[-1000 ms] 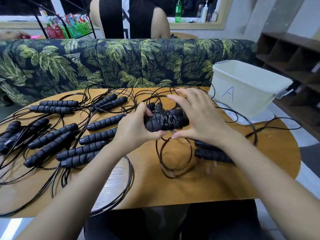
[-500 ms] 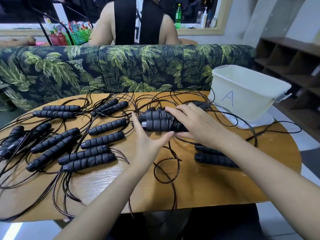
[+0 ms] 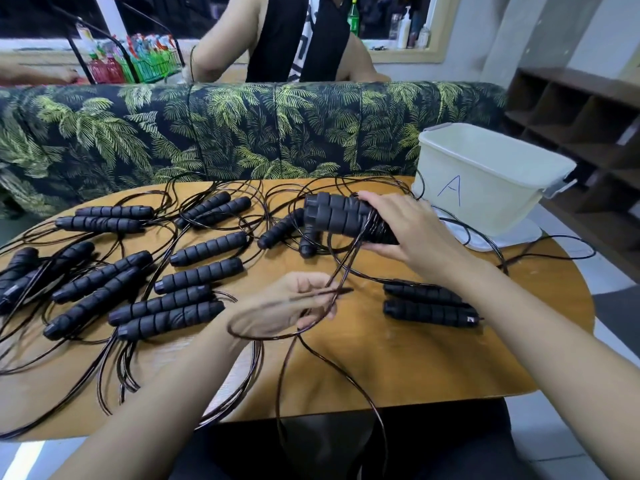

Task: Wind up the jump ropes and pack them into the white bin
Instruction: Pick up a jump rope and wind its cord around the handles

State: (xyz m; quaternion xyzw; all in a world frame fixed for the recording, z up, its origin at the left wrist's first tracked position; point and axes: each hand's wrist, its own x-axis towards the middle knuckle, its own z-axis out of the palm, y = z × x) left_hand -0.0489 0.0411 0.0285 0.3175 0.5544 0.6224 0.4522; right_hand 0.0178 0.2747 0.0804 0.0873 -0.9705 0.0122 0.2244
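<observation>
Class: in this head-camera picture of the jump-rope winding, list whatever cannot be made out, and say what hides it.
Head view:
- Bottom of the white bin: hidden by its near wall.
- Far ends of the handles: covered by the right hand.
- Cord loops at the left hand: motion-blurred, count unclear.
- Hanging cord off the table: cut off by the bottom edge.

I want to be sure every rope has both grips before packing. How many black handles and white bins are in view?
Black handles: 18 (2 gripped in the right hand, far-left pair partly cut off)
White bins: 1
Total: 19
</observation>
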